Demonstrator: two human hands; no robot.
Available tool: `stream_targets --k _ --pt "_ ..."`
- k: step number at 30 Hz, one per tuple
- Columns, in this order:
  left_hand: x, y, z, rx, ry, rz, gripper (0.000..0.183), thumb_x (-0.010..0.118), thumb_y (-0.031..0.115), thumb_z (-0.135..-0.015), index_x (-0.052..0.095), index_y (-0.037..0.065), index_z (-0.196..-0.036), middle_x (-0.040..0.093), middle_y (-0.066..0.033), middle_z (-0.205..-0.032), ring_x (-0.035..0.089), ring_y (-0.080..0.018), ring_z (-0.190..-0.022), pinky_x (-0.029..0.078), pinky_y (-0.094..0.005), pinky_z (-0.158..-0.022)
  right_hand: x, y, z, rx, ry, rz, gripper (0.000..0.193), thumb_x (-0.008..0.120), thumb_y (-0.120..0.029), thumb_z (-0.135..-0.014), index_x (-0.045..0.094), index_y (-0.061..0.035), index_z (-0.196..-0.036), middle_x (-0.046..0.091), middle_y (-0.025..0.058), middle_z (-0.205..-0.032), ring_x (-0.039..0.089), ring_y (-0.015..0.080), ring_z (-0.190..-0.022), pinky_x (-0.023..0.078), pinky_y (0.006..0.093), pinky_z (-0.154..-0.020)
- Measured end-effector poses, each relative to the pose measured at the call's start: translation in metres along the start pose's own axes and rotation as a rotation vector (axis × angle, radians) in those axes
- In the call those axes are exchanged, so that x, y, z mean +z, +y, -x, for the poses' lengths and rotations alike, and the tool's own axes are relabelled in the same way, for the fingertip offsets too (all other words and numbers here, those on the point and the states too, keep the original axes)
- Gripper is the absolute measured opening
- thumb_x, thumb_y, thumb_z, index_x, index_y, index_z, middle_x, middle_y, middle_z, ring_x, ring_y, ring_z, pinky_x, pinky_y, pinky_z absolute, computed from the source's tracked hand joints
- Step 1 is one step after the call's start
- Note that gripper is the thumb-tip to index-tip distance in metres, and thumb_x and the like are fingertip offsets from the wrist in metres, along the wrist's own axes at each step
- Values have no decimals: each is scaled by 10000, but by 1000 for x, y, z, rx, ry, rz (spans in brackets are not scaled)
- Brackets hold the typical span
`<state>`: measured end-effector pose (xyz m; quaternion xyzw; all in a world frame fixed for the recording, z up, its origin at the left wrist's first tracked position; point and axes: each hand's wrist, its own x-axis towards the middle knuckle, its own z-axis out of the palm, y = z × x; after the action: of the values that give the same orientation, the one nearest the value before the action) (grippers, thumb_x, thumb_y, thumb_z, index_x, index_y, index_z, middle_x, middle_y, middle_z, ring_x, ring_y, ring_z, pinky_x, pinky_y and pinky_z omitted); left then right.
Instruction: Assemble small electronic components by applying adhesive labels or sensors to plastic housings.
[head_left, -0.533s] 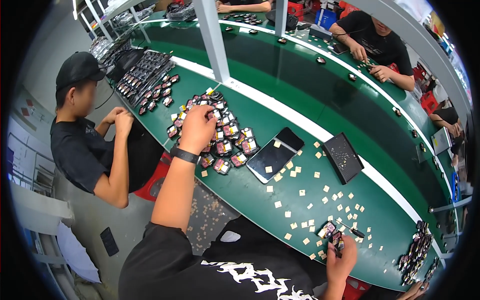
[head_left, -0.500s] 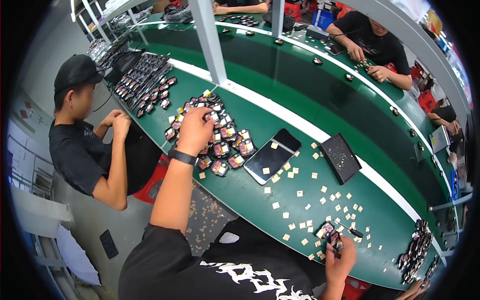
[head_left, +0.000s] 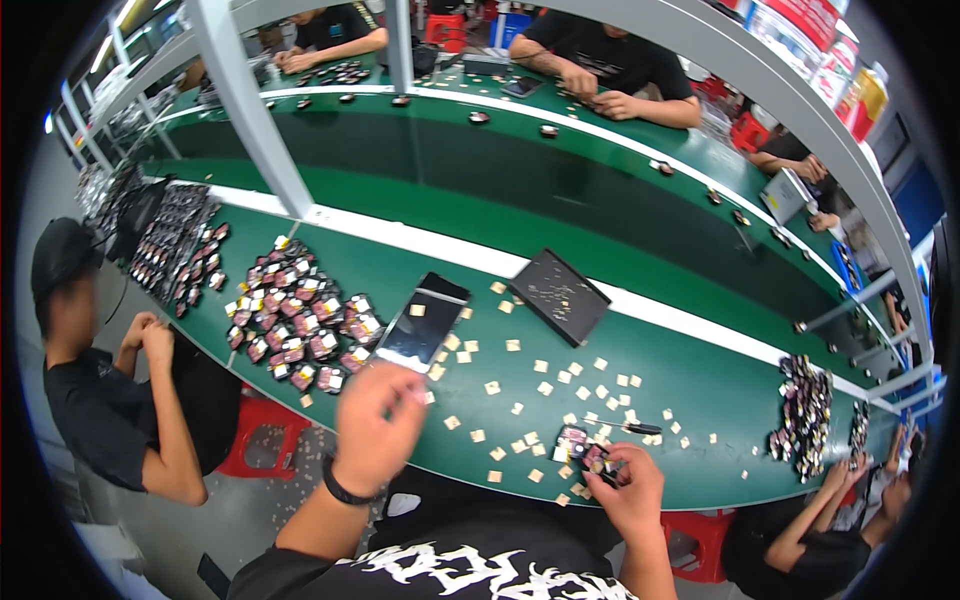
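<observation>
My left hand (head_left: pixel 378 420), with a black wristband, is over the near table edge, just below a phone-like slab (head_left: pixel 420 325) with a dark screen and white lower end. Its curled fingers are smeared by motion, so whether they hold anything is unclear. My right hand (head_left: pixel 632 485) grips a small black module (head_left: pixel 597 460) with a pinkish face between thumb and fingers. A second such module (head_left: pixel 572 442) sits right beside it on the green table. Just beyond lies a screwdriver (head_left: pixel 642 429) with a black handle. Left of the slab is a heap of similar modules (head_left: pixel 295 315).
Small pale squares (head_left: pixel 540 366) are scattered over the table. A black tray (head_left: pixel 560 300) with tiny bits stands by the white rail (head_left: pixel 420 242). More modules (head_left: pixel 800 420) are piled at the right. A grey post (head_left: pixel 250 110) rises at the rail; co-workers sit around.
My left hand has left the module heap and come right and nearer to me. My right hand still holds its module by the screwdriver. The whole view has swung to the right.
</observation>
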<state>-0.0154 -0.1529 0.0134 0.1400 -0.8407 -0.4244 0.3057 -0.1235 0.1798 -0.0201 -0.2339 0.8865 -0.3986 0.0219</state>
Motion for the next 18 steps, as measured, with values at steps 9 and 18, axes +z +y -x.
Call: stream_targets --k 9,18 --pt "84 35 52 -717 -879 1019 421 605 100 -1028 518 8 -1430 677 -66 -1117 619 -77 -880 530 -230 -748 0 -45 7 -329 -178 -154 358 878 -168 -766 638 -75 -1015 691 105 -1138 727 251 -845 602 336 -642" --pt "89 35 54 -749 -736 921 382 607 1 -994 540 -57 -1365 676 -77 -1053 680 -113 -867 577 -259 -774 -21 -40 7 -87 -191 -162 112 708 -111 -931 693 -4 -961 674 137 -885 676 293 -751 534 361 -651"
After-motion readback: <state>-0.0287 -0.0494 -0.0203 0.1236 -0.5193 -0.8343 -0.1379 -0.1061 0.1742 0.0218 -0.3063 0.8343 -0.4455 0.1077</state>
